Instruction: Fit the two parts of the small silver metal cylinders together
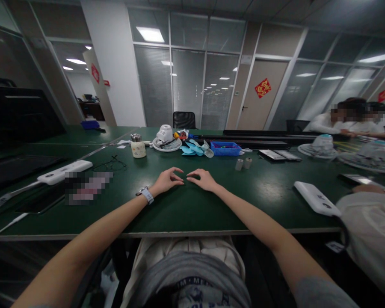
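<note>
My left hand [168,179], with a watch [145,194] on its wrist, hovers at or rests on the green table [192,209]. Its fingers are curved and apart, holding nothing. Facing it is my right hand [203,179], likewise curved with thumb and fingers parted and nothing between them. A small gap separates the fingertips. Beyond the hands lie light-blue fan blades [194,148], a blue tray [225,149] with small items in it, and a white fan part on a round grille [167,144]. Two small grey cylinders [244,163] stand to the right.
A cream bottle [138,146] stands at the back left. White power strips lie at left [66,172] and right [316,199]. Eyeglasses [112,163] and a phone [43,201] are at left. Co-workers sit at right, one close by in a pale garment [368,226].
</note>
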`<state>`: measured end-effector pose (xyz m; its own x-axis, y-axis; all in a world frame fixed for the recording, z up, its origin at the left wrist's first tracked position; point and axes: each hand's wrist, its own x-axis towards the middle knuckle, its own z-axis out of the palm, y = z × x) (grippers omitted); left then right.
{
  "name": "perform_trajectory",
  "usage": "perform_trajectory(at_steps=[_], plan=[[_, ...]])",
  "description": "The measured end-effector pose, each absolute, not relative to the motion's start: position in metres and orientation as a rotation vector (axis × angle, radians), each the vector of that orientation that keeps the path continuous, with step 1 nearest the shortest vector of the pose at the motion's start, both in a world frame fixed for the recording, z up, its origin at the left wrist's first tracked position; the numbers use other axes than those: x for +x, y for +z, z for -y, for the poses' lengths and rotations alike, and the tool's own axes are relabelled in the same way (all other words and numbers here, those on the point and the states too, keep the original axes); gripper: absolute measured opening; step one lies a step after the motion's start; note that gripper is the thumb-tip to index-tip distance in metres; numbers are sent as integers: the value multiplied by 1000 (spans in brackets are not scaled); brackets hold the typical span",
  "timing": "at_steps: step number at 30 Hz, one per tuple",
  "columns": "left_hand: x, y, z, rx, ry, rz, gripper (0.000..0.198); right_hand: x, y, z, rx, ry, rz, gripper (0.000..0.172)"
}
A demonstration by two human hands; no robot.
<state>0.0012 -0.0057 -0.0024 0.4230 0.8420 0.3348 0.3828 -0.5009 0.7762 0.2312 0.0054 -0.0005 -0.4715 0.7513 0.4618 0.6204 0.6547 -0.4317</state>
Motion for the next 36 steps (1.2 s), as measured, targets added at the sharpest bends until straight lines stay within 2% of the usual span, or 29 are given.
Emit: perform_trajectory(at_steps=[3,8,16,22,26,36], plan=[[-2,-4,0,2051,908,-995,62,210,-6,2,-1074,288,2310,31],[-16,-3,-11,1889,1136,-1122,61,209,-2,7,-1121,302,2329,34],[-30,-5,-18,1803,1297,-1412,54,205,5,1,-1048,215,2355,21],[-28,-5,-17,1841,1210,-1395,53,320,29,-33,-1483,-190,1690,29],[-27,-5,-16,1845,1149,-1361,49,400,29,-41,-1823,-258,1265,33],[-26,-7,-16,1884,1121,-1372,46,417,23,-55,-2011,-177,1246,34]])
